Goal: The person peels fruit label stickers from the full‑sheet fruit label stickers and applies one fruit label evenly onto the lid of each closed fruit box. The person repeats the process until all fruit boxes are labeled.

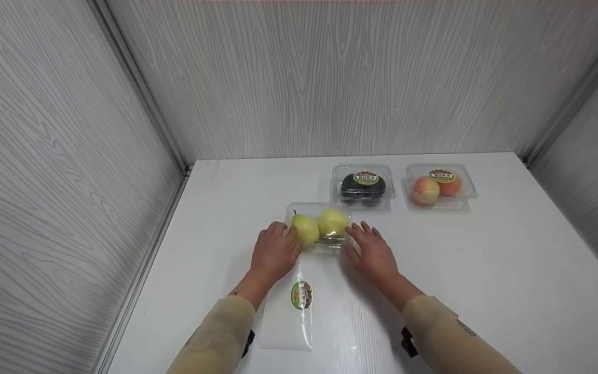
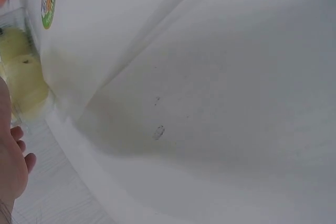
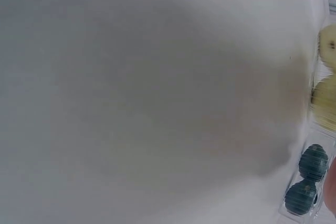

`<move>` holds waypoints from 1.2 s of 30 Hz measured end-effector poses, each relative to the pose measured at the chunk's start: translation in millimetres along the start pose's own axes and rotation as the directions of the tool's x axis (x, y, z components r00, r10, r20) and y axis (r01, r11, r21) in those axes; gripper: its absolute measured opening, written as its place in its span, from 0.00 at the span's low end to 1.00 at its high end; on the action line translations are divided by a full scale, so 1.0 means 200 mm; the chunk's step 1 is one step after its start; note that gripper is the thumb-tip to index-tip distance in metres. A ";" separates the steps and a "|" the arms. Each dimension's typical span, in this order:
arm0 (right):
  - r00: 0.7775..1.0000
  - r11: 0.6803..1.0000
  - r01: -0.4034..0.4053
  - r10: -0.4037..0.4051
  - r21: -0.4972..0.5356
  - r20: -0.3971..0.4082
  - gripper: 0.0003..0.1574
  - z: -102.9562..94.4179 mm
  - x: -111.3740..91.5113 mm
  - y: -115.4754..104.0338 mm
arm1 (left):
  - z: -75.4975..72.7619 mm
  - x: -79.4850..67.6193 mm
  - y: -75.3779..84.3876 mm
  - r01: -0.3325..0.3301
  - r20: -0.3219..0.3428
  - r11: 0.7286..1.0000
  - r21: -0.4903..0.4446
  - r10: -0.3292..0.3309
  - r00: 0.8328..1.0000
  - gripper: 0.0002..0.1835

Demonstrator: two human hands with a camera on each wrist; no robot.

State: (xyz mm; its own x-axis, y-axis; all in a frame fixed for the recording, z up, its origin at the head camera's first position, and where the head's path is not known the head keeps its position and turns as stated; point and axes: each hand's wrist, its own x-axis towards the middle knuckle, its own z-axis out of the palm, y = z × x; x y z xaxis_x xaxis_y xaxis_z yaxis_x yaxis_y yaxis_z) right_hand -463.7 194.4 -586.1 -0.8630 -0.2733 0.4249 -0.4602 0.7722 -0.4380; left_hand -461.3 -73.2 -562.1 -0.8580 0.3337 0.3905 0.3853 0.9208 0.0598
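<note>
A clear plastic clamshell box (image 1: 307, 206) with two yellow-green pears (image 1: 332, 222) lies mid-table in the head view. At its left end, my left hand (image 1: 275, 253) has bent fingers over the edge and grips it, thumb toward the front corner. On the opposite side my right hand (image 1: 374, 256) touches the edge with fairly straight, slightly spread fingertips. Between my forearms lies a clear sheet (image 1: 286, 327) bearing an oval fruit sticker (image 1: 301, 295). The left wrist view catches the pears (image 2: 26, 82) and part of my left hand (image 2: 13, 163) at its left edge.
Behind the pears stands a clear box of dark fruit (image 1: 364, 187) with an oval label. Right of it is another labelled box (image 1: 464, 205) with reddish-orange fruit (image 1: 426, 190). Wood-grain panels (image 1: 299, 78) enclose the white table (image 1: 512, 270) at the back and sides.
</note>
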 end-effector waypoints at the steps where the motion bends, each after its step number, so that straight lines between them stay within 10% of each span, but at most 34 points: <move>1: 1.000 1.000 0.001 -0.001 -0.001 -0.002 0.27 0.00 -0.01 0.01 | 0.00 0.00 0.00 -0.003 0.004 1.000 0.001 0.003 1.000 0.19; 36: 0.995 1.000 -0.017 0.017 0.004 -0.101 0.27 -0.12 -0.13 0.22 | 0.08 0.11 0.23 -0.085 0.002 0.996 0.018 0.085 0.996 0.23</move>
State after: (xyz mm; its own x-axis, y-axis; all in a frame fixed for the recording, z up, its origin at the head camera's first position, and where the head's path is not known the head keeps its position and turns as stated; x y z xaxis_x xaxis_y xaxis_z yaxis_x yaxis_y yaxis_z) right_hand -456.4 249.7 -597.9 -0.8453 -0.2005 0.4953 -0.4464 0.7745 -0.4483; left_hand -467.7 -20.5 -566.1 -0.8226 0.4111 0.3928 0.4506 0.8927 0.0094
